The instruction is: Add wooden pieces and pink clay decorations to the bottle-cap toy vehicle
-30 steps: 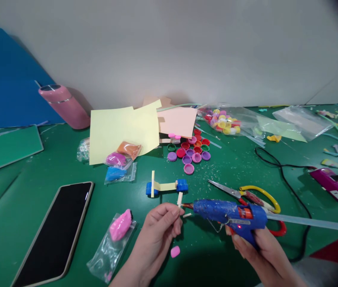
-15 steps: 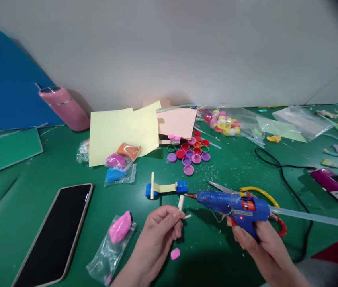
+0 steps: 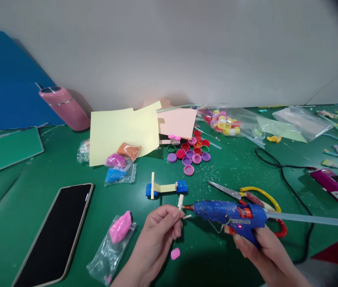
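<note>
Pale stick (image 3: 181,200) pinched in left hand (image 3: 158,232), fingers closed on it, top end poking up above desk (image 3: 103,199). Glue gun (image 3: 225,212) gripped by right hand (image 3: 260,244), fingers curled round it, nozzle (image 3: 188,207) held right at stick (actual contact can't be told, tbh). Blue-ended piece (image 3: 167,187) set on desk just beyond. Scissors (image 3: 227,189) partly covered by gun. Pink blob (image 3: 175,253) seen near left hand.
</note>
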{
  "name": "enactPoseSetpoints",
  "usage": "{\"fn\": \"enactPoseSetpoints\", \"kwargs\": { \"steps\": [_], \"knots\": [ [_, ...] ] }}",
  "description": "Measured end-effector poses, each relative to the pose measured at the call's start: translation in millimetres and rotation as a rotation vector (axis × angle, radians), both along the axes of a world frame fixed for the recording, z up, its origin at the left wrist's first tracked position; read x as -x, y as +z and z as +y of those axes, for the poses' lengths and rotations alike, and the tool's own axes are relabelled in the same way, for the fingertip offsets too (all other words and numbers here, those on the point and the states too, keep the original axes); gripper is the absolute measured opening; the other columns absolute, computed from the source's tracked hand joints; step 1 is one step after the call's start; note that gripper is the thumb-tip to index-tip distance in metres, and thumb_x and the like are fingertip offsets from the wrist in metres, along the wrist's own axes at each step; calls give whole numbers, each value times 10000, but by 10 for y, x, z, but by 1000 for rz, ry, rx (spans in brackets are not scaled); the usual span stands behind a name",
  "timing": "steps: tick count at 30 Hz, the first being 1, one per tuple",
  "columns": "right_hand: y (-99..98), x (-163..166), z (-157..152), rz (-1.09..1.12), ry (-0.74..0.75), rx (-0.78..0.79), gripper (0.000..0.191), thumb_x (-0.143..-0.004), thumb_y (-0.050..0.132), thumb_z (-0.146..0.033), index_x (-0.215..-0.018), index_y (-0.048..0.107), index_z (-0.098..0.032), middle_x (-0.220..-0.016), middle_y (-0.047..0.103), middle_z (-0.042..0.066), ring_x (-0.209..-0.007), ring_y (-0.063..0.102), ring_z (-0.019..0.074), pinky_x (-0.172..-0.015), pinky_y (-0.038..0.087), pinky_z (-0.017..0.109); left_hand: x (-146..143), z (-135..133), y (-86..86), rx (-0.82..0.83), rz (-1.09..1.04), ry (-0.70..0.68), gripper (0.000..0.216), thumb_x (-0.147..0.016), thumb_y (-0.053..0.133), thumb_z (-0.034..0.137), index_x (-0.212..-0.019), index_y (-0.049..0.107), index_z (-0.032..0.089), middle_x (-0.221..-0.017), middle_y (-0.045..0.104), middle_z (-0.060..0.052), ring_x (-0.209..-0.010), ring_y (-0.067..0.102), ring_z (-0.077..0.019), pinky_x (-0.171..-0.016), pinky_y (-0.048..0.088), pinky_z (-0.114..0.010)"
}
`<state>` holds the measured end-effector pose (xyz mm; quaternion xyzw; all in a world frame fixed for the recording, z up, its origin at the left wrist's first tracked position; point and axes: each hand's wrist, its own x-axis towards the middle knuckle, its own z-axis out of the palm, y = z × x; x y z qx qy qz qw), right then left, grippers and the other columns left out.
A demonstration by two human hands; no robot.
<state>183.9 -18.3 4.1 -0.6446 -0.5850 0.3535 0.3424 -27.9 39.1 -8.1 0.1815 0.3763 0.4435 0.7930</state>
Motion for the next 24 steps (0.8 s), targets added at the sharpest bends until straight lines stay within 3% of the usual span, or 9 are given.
{"fn": "enactPoseSetpoints", "kwargs": {
  "steps": [8, 24],
  "knots": [
    [2, 15, 34, 71, -8, 22, 256, -812, 491, -397, -981, 568, -221, -776, 593, 35, -579, 547, 138, -456, 475, 176, 5, -8, -2, -6, -4, -16, 132, -738, 617, 187, -624, 653, 131, -436, 526, 22, -469, 400, -69, -518, 287, -200],
    [57, -3, 106, 53, -39, 32, 267, -790, 499, -432, -931, 583, -222, -671, 574, 19, -571, 542, 155, -443, 452, 199, 0, -6, -21, -22, 7, -33, 119, -736, 622, 199, -649, 655, 125, -438, 520, 26, -481, 413, -71, -518, 293, -193]
  ]
}}
